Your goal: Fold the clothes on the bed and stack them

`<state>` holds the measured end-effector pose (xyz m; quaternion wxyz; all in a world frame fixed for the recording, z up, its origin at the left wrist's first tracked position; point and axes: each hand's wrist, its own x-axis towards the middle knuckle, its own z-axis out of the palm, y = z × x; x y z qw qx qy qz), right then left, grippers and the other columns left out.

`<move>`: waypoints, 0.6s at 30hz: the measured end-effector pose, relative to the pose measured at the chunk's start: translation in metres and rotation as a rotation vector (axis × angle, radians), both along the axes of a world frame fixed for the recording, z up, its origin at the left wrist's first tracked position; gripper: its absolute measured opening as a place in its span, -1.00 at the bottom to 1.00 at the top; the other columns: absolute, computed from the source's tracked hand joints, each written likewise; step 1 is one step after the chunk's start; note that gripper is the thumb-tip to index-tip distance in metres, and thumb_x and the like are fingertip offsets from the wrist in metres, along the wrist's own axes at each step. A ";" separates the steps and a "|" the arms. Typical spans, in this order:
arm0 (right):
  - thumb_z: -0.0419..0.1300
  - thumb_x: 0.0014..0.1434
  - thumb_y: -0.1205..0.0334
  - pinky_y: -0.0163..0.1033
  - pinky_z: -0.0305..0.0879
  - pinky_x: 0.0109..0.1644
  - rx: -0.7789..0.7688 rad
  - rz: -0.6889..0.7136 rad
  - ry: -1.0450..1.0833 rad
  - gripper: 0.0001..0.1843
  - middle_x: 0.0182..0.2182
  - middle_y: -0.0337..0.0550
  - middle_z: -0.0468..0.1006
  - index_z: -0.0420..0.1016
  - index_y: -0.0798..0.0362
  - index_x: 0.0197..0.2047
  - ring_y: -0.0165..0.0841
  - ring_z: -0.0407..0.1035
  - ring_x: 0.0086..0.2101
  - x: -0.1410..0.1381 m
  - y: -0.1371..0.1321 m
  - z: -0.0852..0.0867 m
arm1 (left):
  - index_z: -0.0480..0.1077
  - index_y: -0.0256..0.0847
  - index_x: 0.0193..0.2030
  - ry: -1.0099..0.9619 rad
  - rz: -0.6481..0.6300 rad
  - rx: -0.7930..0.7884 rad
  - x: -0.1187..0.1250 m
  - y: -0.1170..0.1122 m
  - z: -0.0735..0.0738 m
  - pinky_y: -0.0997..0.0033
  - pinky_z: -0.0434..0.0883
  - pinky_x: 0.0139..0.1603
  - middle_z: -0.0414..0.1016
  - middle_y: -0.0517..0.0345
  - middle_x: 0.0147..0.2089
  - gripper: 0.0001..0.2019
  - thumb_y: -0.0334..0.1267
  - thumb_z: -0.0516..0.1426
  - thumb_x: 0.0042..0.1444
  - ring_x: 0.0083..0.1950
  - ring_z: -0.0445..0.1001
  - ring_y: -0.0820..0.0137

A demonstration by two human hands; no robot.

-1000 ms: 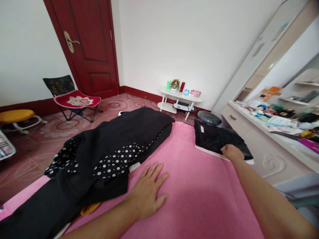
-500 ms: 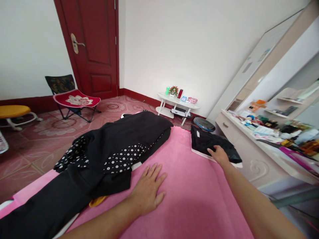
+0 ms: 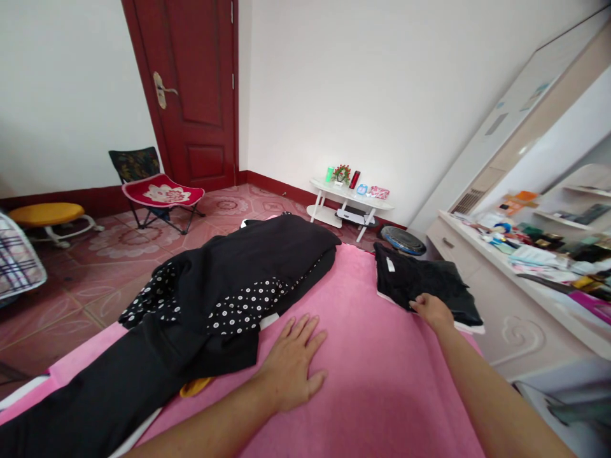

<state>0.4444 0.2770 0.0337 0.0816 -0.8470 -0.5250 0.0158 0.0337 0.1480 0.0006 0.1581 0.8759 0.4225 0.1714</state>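
My left hand [image 3: 294,366] lies flat on the pink bed cover [image 3: 363,375], its fingers spread and holding nothing. Beside it on the left is a heap of black clothes [image 3: 267,254], with a white-dotted black fabric [image 3: 245,306] showing among them. At the far right corner of the cover lies a folded black garment [image 3: 420,277] with a small white tag, on top of something pale. My right hand [image 3: 433,312] pinches the near edge of this garment between thumb and fingers. A bit of yellow cloth [image 3: 195,386] peeks out from under the heap.
On the right a dresser [image 3: 477,251] carries many bottles and small items. A low white table [image 3: 351,194] stands by the far wall. Left are a folding chair [image 3: 162,191], a yellow stool [image 3: 48,214] and a red door [image 3: 191,83].
My right hand's fingers have closed from resting on the black garment to pinching its near edge. The view has turned slightly left. My left hand stays flat on the cover.
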 end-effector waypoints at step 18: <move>0.08 0.14 0.17 -0.34 0.19 -0.35 0.008 0.761 0.490 -0.82 -0.47 -0.23 0.46 0.40 0.04 -0.43 -0.40 0.34 -0.41 -0.215 -0.290 0.096 | 0.08 -0.15 0.29 -0.519 0.053 0.044 -0.059 -0.055 0.055 0.17 0.03 0.34 0.00 0.01 0.36 -0.53 -0.11 -0.10 0.27 0.35 0.02 0.28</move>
